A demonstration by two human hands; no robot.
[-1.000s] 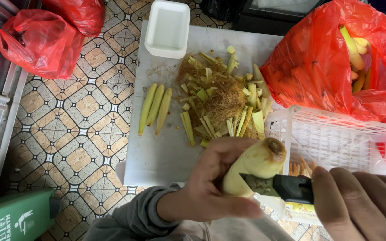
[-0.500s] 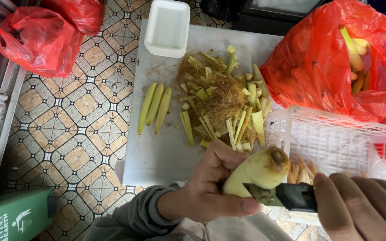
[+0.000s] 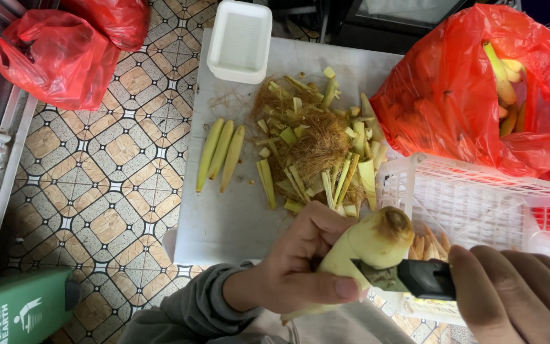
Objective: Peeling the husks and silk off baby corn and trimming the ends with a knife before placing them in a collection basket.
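Down at the bottom of the head view, the left hand [image 3: 300,271] is wrapped around a pale, husked ear of baby corn [image 3: 367,245], fingers closed firmly on its lower part, cut end tilted up and to the right. The right hand [image 3: 517,296] is clenched on the black handle of a knife [image 3: 415,278], whose short blade lies against the corn's husk just under the top. Both hands hover over the near edge of a white cutting board [image 3: 224,210].

On the board, three peeled baby corns [image 3: 221,153] lie side by side, just left of a heap of husk strips and brown silk [image 3: 316,143]. A white tray [image 3: 240,39] sits at the far edge. To the right stands a white plastic basket [image 3: 479,204], and behind it a red bag [image 3: 466,95] with unpeeled ears showing. Two more red bags [image 3: 65,48] rest on the patterned tile floor [image 3: 97,191] to the left, and a green box [image 3: 17,309] at the lower left corner.
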